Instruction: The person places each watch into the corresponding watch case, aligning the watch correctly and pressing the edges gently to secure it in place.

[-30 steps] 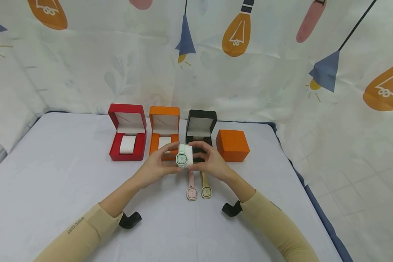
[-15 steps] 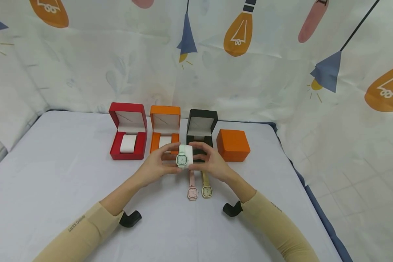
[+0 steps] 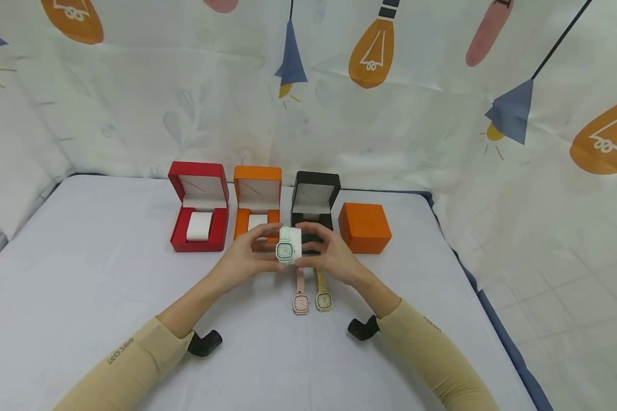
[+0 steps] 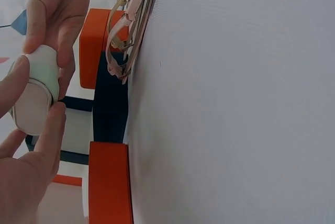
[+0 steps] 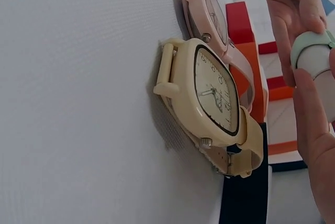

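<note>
A mint green watch [image 3: 285,250] is wrapped round a white watch cushion [image 3: 296,246], held up between both hands in front of the open black box [image 3: 316,194]. My left hand [image 3: 244,254] grips the watch and cushion from the left, thumb below and fingers above. From the right, my right hand [image 3: 334,254] pinches the cushion's other end. The mint strap [image 5: 309,43] circles the cushion in the right wrist view. Below the hands, a pink watch [image 3: 301,302] and a cream-yellow watch [image 3: 324,300] lie side by side on the cloth.
An open red box [image 3: 197,245] and an open orange box [image 3: 258,171], each with a white cushion inside, stand left of the black box. A closed orange box [image 3: 365,228] sits to its right. Behind them hangs a patterned curtain [image 3: 308,131]. White cloth [image 3: 267,354] covers the table.
</note>
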{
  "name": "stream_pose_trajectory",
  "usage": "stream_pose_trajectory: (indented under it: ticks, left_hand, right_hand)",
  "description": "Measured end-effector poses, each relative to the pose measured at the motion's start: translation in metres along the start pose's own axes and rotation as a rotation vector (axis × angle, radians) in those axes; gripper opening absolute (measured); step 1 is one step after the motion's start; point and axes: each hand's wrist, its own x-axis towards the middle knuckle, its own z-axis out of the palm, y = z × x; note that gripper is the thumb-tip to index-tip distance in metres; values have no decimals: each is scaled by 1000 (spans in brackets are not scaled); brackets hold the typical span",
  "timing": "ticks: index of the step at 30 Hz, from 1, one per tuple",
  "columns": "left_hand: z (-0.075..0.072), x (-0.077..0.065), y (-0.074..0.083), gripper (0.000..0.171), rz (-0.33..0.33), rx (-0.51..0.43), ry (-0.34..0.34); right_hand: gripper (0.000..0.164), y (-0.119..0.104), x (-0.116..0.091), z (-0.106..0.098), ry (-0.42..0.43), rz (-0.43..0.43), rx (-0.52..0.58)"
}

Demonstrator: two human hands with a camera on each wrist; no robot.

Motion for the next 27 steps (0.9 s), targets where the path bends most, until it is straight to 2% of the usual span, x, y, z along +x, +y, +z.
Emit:
stream_pose_trajectory:
  ticks: [17, 27]
  left_hand:
    - [4, 0, 1, 79, -2, 58, 21]
    - [4, 2, 1, 74, -21, 12, 15]
  right_hand:
    - [71, 0, 1, 3, 9, -33, -49]
    - [72, 1, 1, 4, 20, -13, -62]
